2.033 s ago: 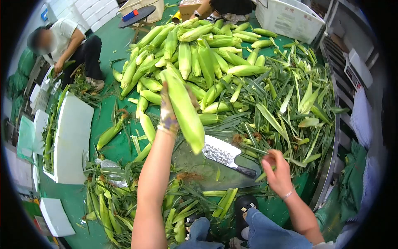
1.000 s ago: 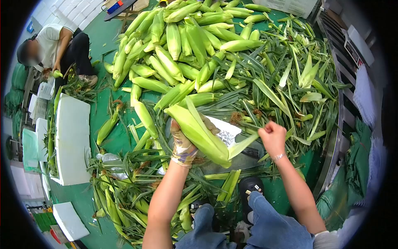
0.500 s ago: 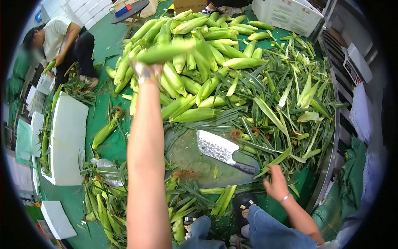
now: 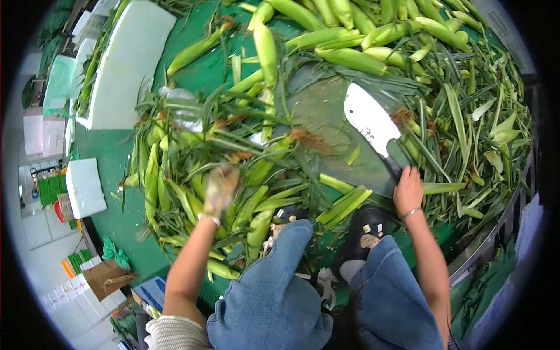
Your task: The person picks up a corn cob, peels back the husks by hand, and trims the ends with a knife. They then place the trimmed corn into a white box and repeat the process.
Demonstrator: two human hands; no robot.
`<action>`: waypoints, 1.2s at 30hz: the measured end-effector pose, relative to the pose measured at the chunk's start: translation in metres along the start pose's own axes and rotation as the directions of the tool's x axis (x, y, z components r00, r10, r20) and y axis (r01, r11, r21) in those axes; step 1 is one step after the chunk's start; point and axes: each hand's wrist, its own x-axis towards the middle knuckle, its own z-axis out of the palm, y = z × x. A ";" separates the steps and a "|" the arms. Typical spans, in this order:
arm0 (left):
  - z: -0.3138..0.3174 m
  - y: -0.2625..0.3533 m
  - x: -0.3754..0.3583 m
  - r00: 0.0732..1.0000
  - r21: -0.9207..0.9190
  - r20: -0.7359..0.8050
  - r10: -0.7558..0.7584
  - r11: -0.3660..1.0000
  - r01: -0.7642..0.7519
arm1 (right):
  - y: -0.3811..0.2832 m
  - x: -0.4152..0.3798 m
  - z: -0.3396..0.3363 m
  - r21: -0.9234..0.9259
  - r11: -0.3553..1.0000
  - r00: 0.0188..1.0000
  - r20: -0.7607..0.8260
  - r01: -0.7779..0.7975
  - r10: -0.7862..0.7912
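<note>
My gloved left hand [image 4: 220, 189] reaches into a heap of corn ears with long leaves [image 4: 153, 184] at my left foot. Motion blurs its fingers, so whether it grips an ear cannot be made out. A wide-bladed cleaver [image 4: 372, 121] lies on a green cutting board [image 4: 319, 111], its blade pointing away from me. The bare right hand [image 4: 409, 191] is closed around the end of the dark handle. Brown corn silk [image 4: 310, 140] lies on the board's left part, and cut stalk pieces [image 4: 345, 205] are at its near edge.
Trimmed corn ears [image 4: 350, 58] are piled beyond the board. Loose leaves [image 4: 466, 140] cover the right side. A white foam box [image 4: 131, 64] stands at left, with a single ear [image 4: 195, 53] on the green floor beside it. My dark shoes [image 4: 364, 230] are close to the board.
My left hand has come back from the far pile, where it held an ear, to the leafy heap near me. My right hand has moved onto the cleaver's handle. The view has tilted down.
</note>
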 end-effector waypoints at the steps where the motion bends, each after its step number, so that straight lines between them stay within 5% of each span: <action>1: -0.001 -0.039 -0.014 1.000 0.127 -0.011 -0.020 0.992 0.021 | -0.006 0.012 -0.002 -0.100 0.989 0.983 -0.134 0.113 -0.126; 3: 0.016 -0.032 -0.057 0.988 0.517 -0.072 0.138 0.852 -0.082 | -0.016 0.037 -0.005 -0.080 0.980 0.983 -0.008 0.183 -0.184; 5: 0.029 -0.048 -0.070 0.979 0.612 -0.017 0.205 0.776 -0.152 | -0.013 0.049 0.011 0.065 0.995 0.995 -0.070 0.076 -0.072; 8: 0.032 -0.056 -0.065 0.965 0.573 0.047 0.257 0.784 -0.236 | -0.043 0.016 -0.048 0.301 0.954 0.999 -0.043 -0.019 0.033; 10: 0.039 -0.049 -0.047 0.802 0.474 0.046 0.595 0.694 -0.542 | -0.054 -0.028 -0.049 0.587 0.803 0.994 0.024 -0.099 0.105; 13: 0.067 -0.028 0.016 0.724 0.660 -0.041 0.688 0.563 -0.497 | -0.062 -0.067 -0.045 0.729 0.681 0.996 0.088 -0.068 0.006; 15: 0.067 0.014 0.050 0.955 0.779 0.245 0.166 0.552 -0.296 | -0.067 -0.070 -0.044 0.702 0.689 0.969 0.247 -0.179 0.000; 18: 0.061 0.035 0.092 0.901 0.767 0.432 -0.043 0.543 -0.342 | -0.065 -0.063 -0.039 0.680 0.674 0.948 0.302 -0.287 0.099; 19: 0.054 0.054 0.089 0.895 0.759 0.445 0.034 0.516 -0.397 | -0.056 -0.057 -0.036 0.691 0.663 0.952 0.280 -0.287 0.121; 20: 0.052 0.054 0.092 0.540 0.461 0.309 0.783 0.374 -0.805 | -0.046 -0.056 -0.031 0.752 0.586 0.953 0.233 -0.303 0.194; 21: 0.046 0.098 0.077 0.763 0.266 0.385 0.520 0.729 -0.631 | -0.039 -0.067 -0.026 0.798 0.504 0.938 0.217 -0.329 0.270; 22: 0.042 0.161 0.042 0.812 0.247 0.423 0.403 0.811 -0.531 | -0.029 -0.069 -0.027 0.801 0.471 0.922 0.247 -0.368 0.299; 23: 0.051 0.199 0.039 0.717 0.051 0.487 0.498 0.804 -0.592 | -0.026 -0.075 -0.027 0.798 0.469 0.916 0.251 -0.379 0.312; 26: 0.135 0.240 0.069 0.430 -0.098 0.542 0.722 0.563 -0.821 | -0.014 -0.077 -0.033 0.909 0.153 0.878 0.316 -0.389 0.359; 28: 0.207 0.226 0.068 0.439 0.103 0.454 0.775 0.444 -0.890 | -0.021 -0.089 -0.037 0.911 0.037 0.839 0.363 -0.411 0.406; 29: 0.233 0.203 0.063 0.337 0.364 0.377 0.863 0.197 -0.911 | -0.019 -0.097 -0.029 0.911 0.040 0.831 0.356 -0.411 0.428; 31: 0.261 0.173 0.084 0.611 0.539 0.460 0.644 0.344 -0.769 | -0.033 -0.109 -0.037 0.898 0.005 0.759 0.369 -0.440 0.536; 33: 0.244 0.163 0.066 0.773 0.527 0.359 0.522 0.571 -0.630 | -0.038 -0.124 -0.040 0.885 0.007 0.723 0.376 -0.465 0.580; 35: 0.233 0.135 0.063 0.733 0.599 0.345 0.586 0.464 -0.653 | -0.039 -0.128 -0.037 0.847 0.407 0.809 0.046 -0.343 0.586; 36: 0.227 0.127 0.063 0.682 0.665 0.336 0.650 0.350 -0.660 | -0.052 -0.120 -0.063 0.834 0.486 0.833 -0.058 -0.262 0.550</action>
